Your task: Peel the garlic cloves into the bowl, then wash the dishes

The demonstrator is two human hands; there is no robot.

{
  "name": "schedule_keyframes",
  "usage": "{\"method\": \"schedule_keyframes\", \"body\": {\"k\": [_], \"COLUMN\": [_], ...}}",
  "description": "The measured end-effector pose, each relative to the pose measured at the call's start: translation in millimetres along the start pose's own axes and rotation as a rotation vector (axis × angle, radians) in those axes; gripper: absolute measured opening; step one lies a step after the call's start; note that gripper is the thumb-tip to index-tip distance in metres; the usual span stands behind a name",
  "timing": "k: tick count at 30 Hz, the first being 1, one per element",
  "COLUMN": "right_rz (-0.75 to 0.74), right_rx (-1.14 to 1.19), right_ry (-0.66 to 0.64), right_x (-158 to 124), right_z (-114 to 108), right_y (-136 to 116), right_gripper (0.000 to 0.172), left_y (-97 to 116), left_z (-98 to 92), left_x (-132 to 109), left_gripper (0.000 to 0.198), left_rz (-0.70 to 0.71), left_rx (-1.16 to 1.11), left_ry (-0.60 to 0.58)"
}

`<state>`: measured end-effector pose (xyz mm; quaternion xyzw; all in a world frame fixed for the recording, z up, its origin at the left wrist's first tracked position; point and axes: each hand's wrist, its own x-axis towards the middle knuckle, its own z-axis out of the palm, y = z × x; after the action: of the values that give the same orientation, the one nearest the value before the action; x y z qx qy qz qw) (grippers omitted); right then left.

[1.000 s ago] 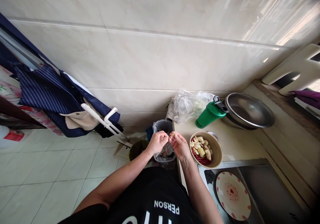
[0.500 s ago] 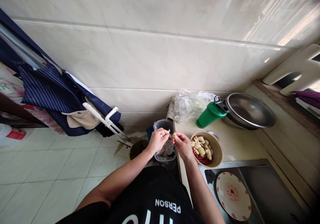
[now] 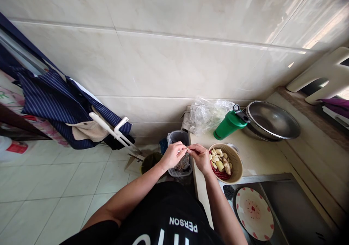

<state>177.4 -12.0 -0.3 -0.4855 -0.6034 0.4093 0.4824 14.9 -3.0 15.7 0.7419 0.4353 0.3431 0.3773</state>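
Note:
My left hand point(image 3: 174, 154) and my right hand point(image 3: 199, 157) meet fingertip to fingertip above a bin point(image 3: 178, 135) lined with a clear bag. Both are closed in a pinch on a small pale garlic clove point(image 3: 187, 149), mostly covered by the fingers. Dark scraps point(image 3: 184, 164) lie inside the bin. Close to my right hand, a beige basket point(image 3: 239, 165) stands on the counter. It holds peeled garlic cloves point(image 3: 215, 159), pieces of ginger point(image 3: 220, 166) and red chillies point(image 3: 222, 175).
A green shaker bottle point(image 3: 227, 126) leans by crumpled clear plastic bags point(image 3: 204, 115) and metal bowls point(image 3: 272, 121). A plate with red marks point(image 3: 254, 214) lies at the lower right. White handles point(image 3: 117, 132) and a striped apron point(image 3: 51, 99) are on the left.
My hands were slightly apart, each pinching something small and pale. Now their fingertips have come together over the bin. The basket and other things have not moved.

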Motion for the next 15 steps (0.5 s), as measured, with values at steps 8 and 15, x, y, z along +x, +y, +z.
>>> {"method": "schedule_keyframes", "body": {"k": [8,15], "right_rz": [0.001,0.29], "right_rx": [-0.003,0.608], "right_ry": [0.054,0.128], "right_x": [-4.3,-7.4], "right_z": [9.6,25.0], "right_y": [-7.8,2.4], "right_gripper": [0.01,0.014], "left_y": [-3.1,-12.3], "left_z": [1.4,7.2], "left_x": [1.1,1.1], "left_gripper": [0.021,0.021], "left_rz": [-0.001,-0.105], "left_rx": [-0.052,-0.108], "left_ry": [0.07,0.149]}}
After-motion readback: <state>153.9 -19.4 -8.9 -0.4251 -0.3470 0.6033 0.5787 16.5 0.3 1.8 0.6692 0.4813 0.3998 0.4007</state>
